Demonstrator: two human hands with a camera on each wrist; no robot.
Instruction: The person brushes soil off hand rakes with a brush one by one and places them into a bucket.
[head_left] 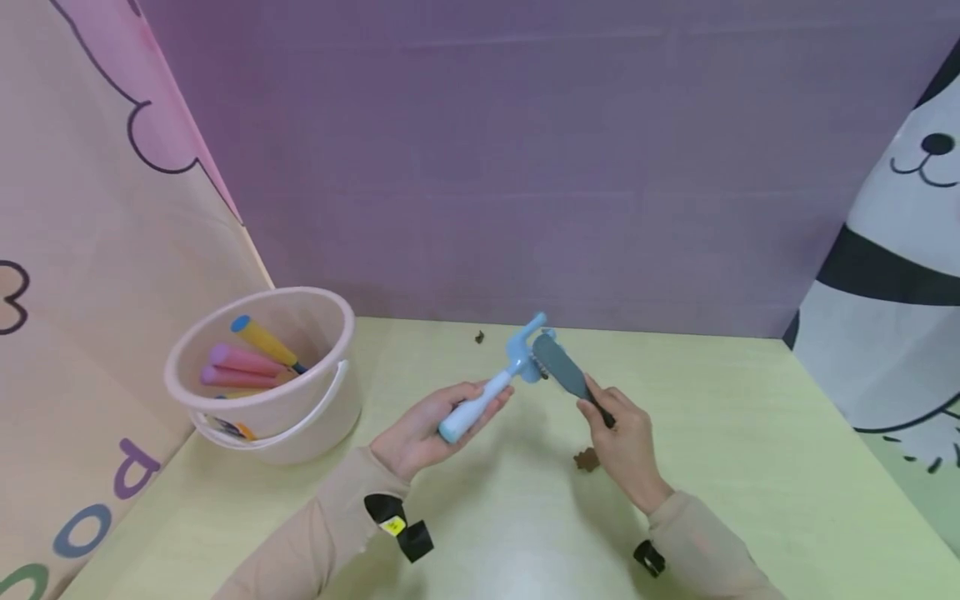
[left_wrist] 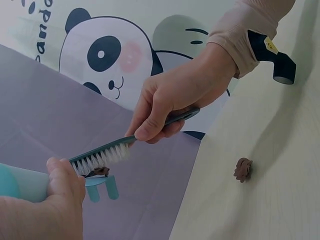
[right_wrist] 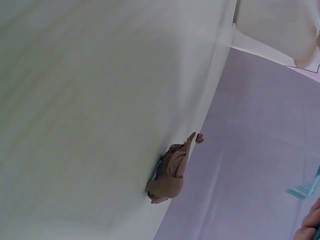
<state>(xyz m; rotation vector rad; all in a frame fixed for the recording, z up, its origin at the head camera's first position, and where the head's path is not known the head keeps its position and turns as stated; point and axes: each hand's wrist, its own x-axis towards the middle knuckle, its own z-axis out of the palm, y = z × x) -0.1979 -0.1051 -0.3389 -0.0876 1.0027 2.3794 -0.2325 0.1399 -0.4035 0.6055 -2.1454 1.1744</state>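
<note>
In the head view my left hand [head_left: 431, 429] holds a light-blue toy hand rake [head_left: 480, 406] by its handle, its pronged head raised above the table. My right hand [head_left: 624, 442] grips the thin handle of a dark grey-green brush [head_left: 561, 368]. White bristles [left_wrist: 107, 157] show in the left wrist view, turned down onto the rake's head. A bit of brown, clay-like stuff [left_wrist: 101, 171] sits on the rake right under them. On the table below my right hand lies a larger brown lump [head_left: 587, 459], folded and uneven in the right wrist view.
A pale pink bucket [head_left: 318, 433] stands at the left, holding several tools with yellow [head_left: 264, 342] and pink handles [head_left: 243, 358]. Near the table's back edge lies a small brown crumb [head_left: 479, 337]. A purple-grey panel [head_left: 525, 167] rises behind the table [head_left: 735, 467].
</note>
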